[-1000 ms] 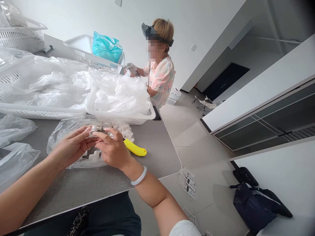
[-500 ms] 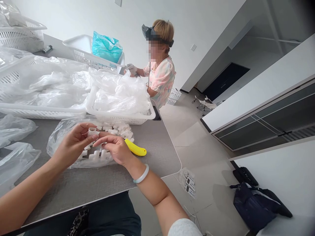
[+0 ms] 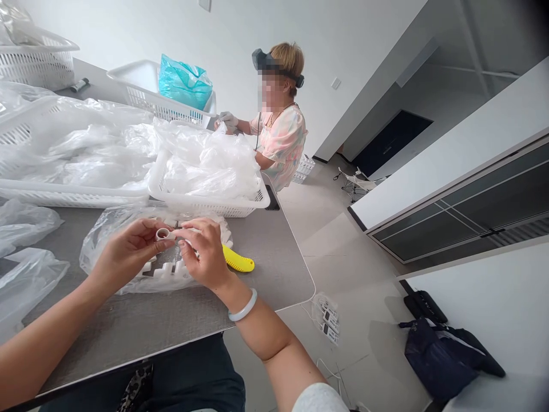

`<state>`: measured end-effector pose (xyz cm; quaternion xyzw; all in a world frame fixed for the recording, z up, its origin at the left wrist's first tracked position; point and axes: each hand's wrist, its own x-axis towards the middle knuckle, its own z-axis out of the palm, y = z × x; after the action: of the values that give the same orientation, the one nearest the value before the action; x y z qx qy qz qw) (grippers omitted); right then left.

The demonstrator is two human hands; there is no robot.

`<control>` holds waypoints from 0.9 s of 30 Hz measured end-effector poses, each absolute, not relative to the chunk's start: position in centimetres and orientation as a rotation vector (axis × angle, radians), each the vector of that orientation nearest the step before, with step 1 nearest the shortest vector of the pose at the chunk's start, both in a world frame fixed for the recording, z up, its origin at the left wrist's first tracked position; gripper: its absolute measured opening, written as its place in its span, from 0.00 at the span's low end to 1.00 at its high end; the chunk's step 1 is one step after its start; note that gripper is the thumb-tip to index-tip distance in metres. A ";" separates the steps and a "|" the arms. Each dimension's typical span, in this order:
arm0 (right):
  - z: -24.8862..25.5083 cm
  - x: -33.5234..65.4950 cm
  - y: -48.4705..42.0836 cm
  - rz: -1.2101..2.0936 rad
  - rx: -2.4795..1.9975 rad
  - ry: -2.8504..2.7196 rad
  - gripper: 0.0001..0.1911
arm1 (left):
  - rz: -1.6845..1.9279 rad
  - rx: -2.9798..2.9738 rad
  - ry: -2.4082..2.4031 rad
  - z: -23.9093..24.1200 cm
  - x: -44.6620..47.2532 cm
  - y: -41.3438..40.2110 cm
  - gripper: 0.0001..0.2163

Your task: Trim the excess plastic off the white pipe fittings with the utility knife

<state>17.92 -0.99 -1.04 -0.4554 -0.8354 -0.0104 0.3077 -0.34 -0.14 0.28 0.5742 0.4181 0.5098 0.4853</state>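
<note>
A white plastic pipe fitting [image 3: 163, 233] is pinched between the thumb and fingers of my left hand [image 3: 128, 252], its round opening tilted toward me. My right hand [image 3: 208, 252] has its fingers curled at the fitting's right side and grips that end, which they partly cover. Below both hands lies a clear plastic bag [image 3: 98, 240] with several more white fittings [image 3: 165, 270] on it. A yellow handle [image 3: 238, 260] rests on the bag and table just right of my right hand; its other end is hidden behind that hand.
White baskets filled with clear plastic bags [image 3: 210, 171] stand behind the work spot on the grey table [image 3: 274, 269]. Loose clear bags [image 3: 30, 280] lie at the left. Farther back is a basket with a turquoise bag [image 3: 184, 83]. Across the table a co-worker [image 3: 281, 137] handles something whitish.
The fitting has turned so its opening faces me more. My right hand has risen slightly and its fingers have curled in on the fitting. The yellow handle stays in place.
</note>
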 end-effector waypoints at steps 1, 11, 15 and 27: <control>-1.0 17.8 -1.0 -0.040 -1.193 -2.232 0.16 | 1.235 1.421 1.015 0.1 -0.4 -0.1 0.14; -1.1 17.7 -1.1 -0.028 -1.143 -2.260 0.11 | 1.302 1.877 1.080 -0.4 -0.6 -0.1 0.06; -1.9 17.0 -1.0 0.076 -1.145 -2.167 0.10 | 1.261 1.989 1.083 -0.8 -0.8 -0.2 0.04; -2.5 17.8 -0.9 0.155 -1.127 -1.800 0.20 | 1.264 1.732 1.042 -0.9 -1.0 0.6 0.16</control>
<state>17.82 -0.88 -2.53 -0.4628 -0.7395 0.0636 0.4847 -0.96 0.56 -0.86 0.6750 0.4061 0.4926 0.3699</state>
